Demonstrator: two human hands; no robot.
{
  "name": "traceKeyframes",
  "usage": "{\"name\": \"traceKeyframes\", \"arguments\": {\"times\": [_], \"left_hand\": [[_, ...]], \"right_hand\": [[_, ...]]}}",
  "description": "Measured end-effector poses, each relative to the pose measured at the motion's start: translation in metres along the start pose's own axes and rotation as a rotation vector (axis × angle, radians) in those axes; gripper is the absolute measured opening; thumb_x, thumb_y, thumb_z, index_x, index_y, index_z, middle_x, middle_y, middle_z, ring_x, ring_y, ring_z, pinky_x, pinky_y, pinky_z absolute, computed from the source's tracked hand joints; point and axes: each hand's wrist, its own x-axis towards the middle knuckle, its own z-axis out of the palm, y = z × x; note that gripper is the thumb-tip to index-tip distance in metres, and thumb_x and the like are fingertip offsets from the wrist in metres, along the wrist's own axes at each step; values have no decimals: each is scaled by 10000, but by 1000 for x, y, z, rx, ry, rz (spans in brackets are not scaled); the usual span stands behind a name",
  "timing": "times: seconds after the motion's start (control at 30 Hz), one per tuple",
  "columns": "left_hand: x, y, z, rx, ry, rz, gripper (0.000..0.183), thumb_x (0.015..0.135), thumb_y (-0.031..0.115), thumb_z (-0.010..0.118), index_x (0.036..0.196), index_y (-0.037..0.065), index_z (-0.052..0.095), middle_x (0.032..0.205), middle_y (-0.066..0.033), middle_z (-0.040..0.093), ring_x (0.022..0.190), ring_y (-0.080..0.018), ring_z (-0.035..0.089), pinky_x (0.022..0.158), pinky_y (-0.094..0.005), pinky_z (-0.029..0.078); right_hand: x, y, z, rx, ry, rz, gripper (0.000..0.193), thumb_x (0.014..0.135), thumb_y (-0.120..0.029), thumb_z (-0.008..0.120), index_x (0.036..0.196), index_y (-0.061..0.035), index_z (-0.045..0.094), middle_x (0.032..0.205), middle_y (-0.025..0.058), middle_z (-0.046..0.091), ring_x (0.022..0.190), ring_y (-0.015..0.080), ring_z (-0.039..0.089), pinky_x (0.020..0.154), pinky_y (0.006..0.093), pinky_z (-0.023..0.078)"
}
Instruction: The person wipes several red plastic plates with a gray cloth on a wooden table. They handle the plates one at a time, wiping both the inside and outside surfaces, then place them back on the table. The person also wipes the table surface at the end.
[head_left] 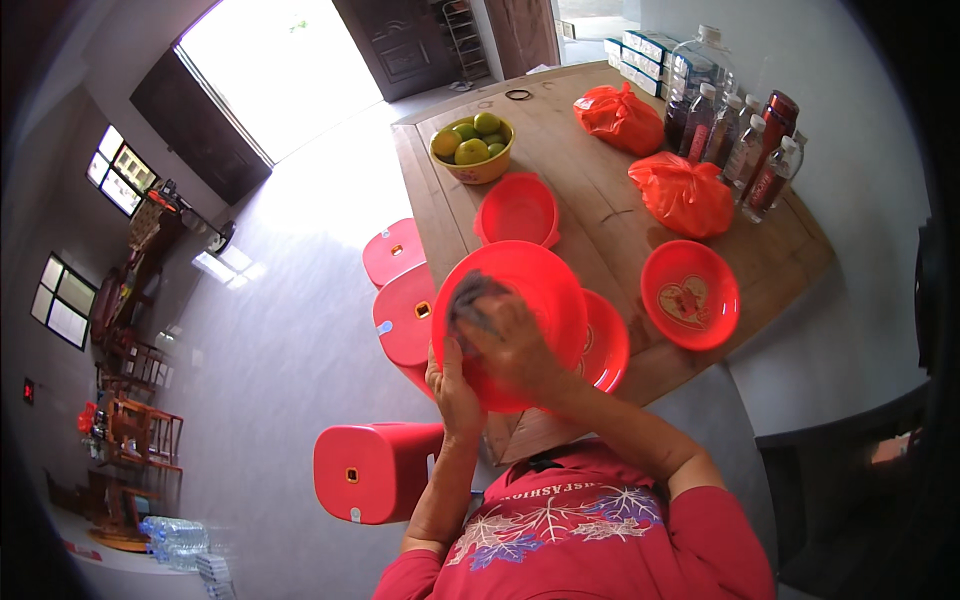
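Observation:
A round red plastic basin (548, 280) is tilted up in front of me, over the table's near edge. My left hand (456, 395) grips its left rim, thumb on the inside. Inside the basin, my right hand (515, 345) presses a crumpled dark grey cloth (475, 302) against the inner wall; the hand is a little blurred. Partly hidden behind the basin lies a red plate (607, 345) with a printed pattern. Another red basin (517, 210) rests just beyond. To the right, a red plate (690, 295) with a heart print lies on the wood.
The wooden table (610, 230) carries a yellow bowl (473, 172) of green fruit, two tied red bags (620, 118), and several bottles (745, 155) by the wall. Red stools (375, 475) stand along its left side. White-and-blue boxes (640, 60) are stacked at the far corner.

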Motion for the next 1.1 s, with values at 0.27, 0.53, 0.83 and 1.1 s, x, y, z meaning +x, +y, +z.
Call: {"name": "traceKeyframes", "arguments": {"times": [0.27, 0.53, 0.83, 1.1], "left_hand": [[-3, 1, -6, -161, 34, -13, 387, 988, 258, 457, 1275, 0, 481, 1159, -112, 584, 1043, -185, 571, 849, -304, 489], [-16, 6, -4, -129, 111, 8, 397, 983, 217, 470, 1325, 17, 431, 1214, -113, 550, 1056, -192, 560, 897, -335, 480], [-22, -1, 11, -59, 79, -13, 369, 989, 253, 455, 1285, 34, 467, 1147, -98, 564, 1028, -173, 553, 870, -305, 467], [-40, -6, 35, 109, 1, 42, 359, 987, 267, 449, 1257, 36, 496, 1172, -94, 571, 1024, -188, 576, 858, -312, 478]], "right_hand": [[-47, -6, -39, -11, -444, -39, 302, 717, -181, 618, 1010, -110, 636, 1025, 72, 525, 933, 267, 499, 765, 400, 425], [-39, 41, -70, -637, -171, 112, 328, 783, -220, 571, 1099, -179, 649, 1121, 137, 515, 898, 290, 526, 635, 390, 471], [-59, -21, -36, 70, -232, 58, 322, 776, -148, 578, 1094, -141, 632, 1020, 144, 498, 872, 285, 560, 669, 356, 492], [-16, 6, -37, -261, 50, -26, 299, 804, -208, 575, 1090, -136, 625, 1193, 171, 481, 1040, 333, 529, 802, 435, 443]]}}
